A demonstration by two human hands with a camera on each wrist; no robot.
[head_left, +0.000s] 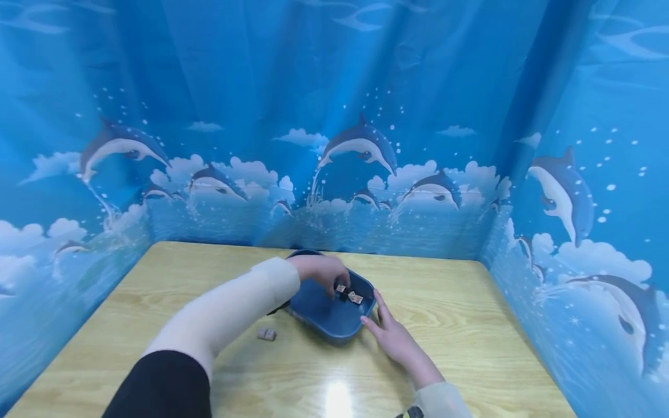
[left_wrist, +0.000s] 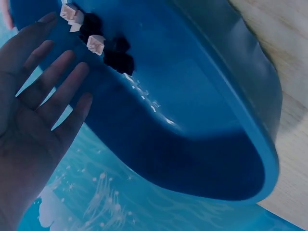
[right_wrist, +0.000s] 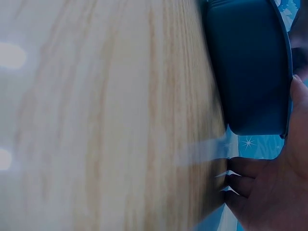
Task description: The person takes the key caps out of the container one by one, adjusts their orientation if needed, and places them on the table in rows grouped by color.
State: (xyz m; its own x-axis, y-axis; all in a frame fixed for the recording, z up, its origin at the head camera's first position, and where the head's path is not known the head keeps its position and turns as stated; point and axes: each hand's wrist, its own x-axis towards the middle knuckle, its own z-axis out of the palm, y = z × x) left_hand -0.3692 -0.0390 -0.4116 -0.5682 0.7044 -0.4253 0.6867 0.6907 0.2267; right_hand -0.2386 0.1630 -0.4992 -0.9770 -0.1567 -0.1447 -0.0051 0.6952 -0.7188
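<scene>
A dark blue plastic basin (head_left: 334,331) stands on the wooden table. My left hand (head_left: 324,271) reaches down inside it. In the left wrist view the left hand's (left_wrist: 43,106) fingers are spread and fairly straight, beside small pale pink pieces (left_wrist: 96,44) and black pieces (left_wrist: 119,62) on the basin floor. The same pale pieces (head_left: 356,298) show beyond the fingers in the head view; their kind is unclear. My right hand (head_left: 394,337) touches the basin's near right side. Its thumb lies at the rim in the right wrist view, with other fingers (right_wrist: 245,185) lower at the table.
A small pale, two-part block (head_left: 266,334) lies on the table (head_left: 444,302) left of the basin. Blue dolphin-print curtains (head_left: 334,191) hang along the table's back and sides. A dark object, partly hidden by the left forearm, shows at the basin's left side.
</scene>
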